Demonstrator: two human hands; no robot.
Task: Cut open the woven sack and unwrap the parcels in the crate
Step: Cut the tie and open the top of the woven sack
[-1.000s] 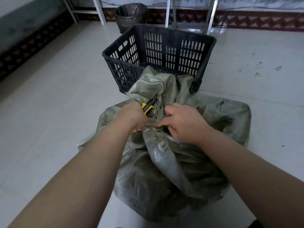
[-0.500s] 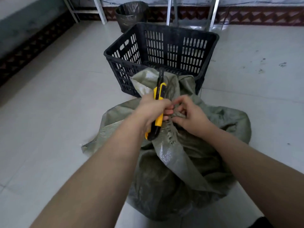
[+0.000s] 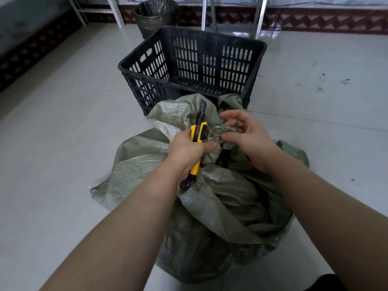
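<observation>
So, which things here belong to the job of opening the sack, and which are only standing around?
Belong to the job:
- woven sack, on the floor
- yellow utility knife, in the left hand
- right hand, at the sack's bunched neck
- black crate, behind the sack

Only standing around:
- lined bin behind the crate
- metal frame legs near the wall

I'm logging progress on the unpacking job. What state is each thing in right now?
woven sack: on the floor, neck bunched, not visibly cut open
utility knife: blade extended, pointing up
left hand: gripping the knife
right hand: fingers loose at the sack's neck
crate: upright, looks empty
bin: lined
</observation>
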